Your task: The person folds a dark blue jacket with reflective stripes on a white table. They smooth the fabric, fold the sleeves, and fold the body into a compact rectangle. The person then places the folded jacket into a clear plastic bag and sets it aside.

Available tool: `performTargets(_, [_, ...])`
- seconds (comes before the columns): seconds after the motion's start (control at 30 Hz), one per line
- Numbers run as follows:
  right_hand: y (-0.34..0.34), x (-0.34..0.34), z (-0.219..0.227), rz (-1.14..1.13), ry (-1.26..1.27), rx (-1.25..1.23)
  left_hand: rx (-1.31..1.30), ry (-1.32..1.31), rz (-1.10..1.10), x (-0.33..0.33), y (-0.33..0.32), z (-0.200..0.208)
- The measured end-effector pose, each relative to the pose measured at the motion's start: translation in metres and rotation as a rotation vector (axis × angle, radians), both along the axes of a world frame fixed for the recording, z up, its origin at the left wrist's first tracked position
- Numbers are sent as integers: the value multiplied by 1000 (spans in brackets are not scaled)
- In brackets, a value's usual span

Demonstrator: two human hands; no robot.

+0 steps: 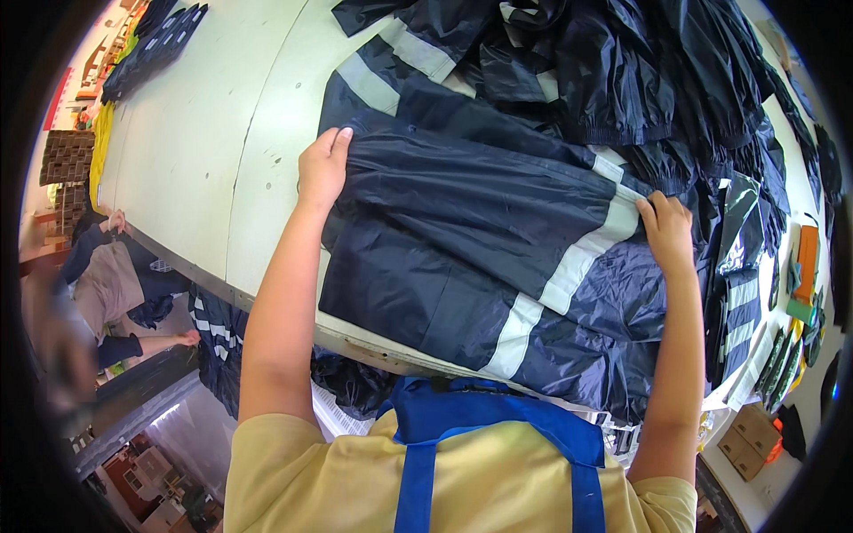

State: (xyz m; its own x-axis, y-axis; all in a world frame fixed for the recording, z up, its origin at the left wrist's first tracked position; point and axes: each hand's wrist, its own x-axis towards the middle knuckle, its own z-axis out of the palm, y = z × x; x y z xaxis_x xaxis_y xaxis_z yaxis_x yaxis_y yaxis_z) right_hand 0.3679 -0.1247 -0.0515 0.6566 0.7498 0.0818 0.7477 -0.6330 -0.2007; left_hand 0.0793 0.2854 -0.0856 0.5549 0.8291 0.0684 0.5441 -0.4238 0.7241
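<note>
A dark navy, slightly shiny garment [480,200] with a pale grey reflective band [588,251] lies spread across the table in front of me. Whether it is trousers or a jacket I cannot tell. My left hand [322,169] pinches its left edge between thumb and fingers. At the right, my right hand [666,229] grips the same garment by its edge, close to the band. Beneath and nearer to me lies more navy cloth [391,289] with a matching band [515,336], reaching over the table's front edge.
A heap of navy garments [622,80] with gathered cuffs covers the far right of the pale table [267,89]. Folded navy pieces [153,51] lie at the far left. A co-worker [111,271] stands beyond the left edge. Cardboard boxes [752,442] sit at the lower right.
</note>
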Motion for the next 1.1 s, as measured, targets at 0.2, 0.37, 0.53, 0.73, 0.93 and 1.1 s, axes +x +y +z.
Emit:
performTargets(0.2, [0, -15, -39, -188, -476, 212, -89, -85, -271, 42, -2, 20])
performTargets(0.37, [-29, 5, -70, -341, -98, 440, -207, -84, -394, 95, 12, 25])
performTargets(0.53, [-34, 17, -60, -518, 231, 467, 296, 29, -530, 140, 31, -16])
performTargets(0.73, [-35, 27, -26, -279, 306, 161, 544, 329, -849, 172, 23, -13])
performTargets(0.93, [-39, 17, 8, -160, 348, -33, 742, 523, -974, 186, 12, 5])
performTargets(1.1, [-39, -61, 66, -216, 278, 195, 814, 180, -830, 102, 8, 46])
